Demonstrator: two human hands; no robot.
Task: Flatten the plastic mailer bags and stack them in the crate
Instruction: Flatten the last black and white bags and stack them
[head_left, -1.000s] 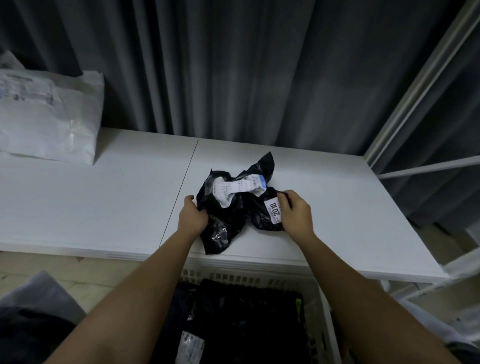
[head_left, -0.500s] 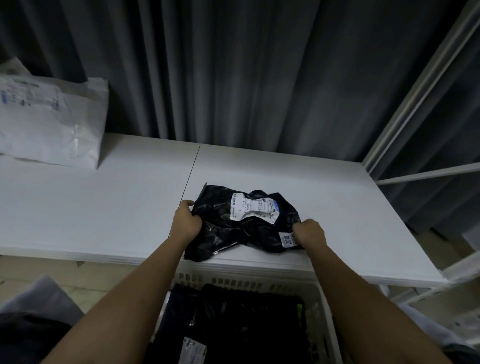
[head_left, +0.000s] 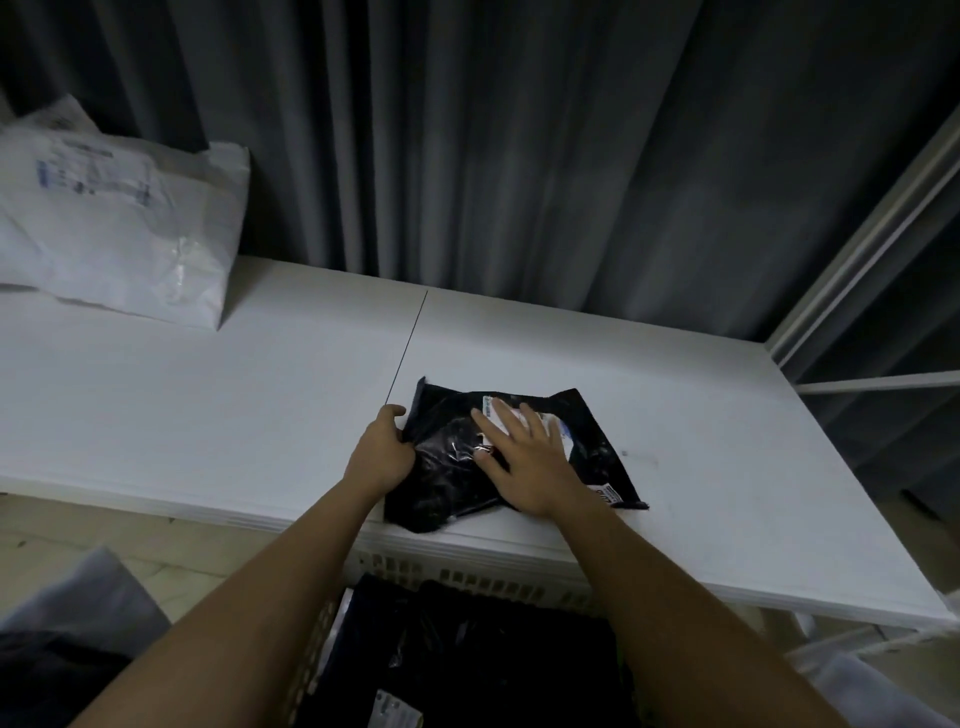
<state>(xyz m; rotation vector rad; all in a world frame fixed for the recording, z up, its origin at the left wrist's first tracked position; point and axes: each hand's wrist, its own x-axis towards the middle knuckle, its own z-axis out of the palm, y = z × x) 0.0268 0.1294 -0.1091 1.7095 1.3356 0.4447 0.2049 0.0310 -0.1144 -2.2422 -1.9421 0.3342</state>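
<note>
Head view: a black mailer bag (head_left: 519, 457) lies on the white table (head_left: 208, 415) near its front edge. The left hand (head_left: 382, 454) grips its nine o'clock edge; the right hand (head_left: 524, 465) presses it with straight, spread fingers. Flattening looks nearly done; stacking remains. The crate (head_left: 498, 577) at six o'clock already holds black bags. A white parcel (head_left: 114, 218) sits at ten o'clock, obstructing nothing.

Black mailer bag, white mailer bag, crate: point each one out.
black mailer bag (head_left: 597, 441): head view, its flat right part.
white mailer bag (head_left: 119, 244): head view, middle of its face.
crate (head_left: 467, 577): head view, slotted far wall.
</note>
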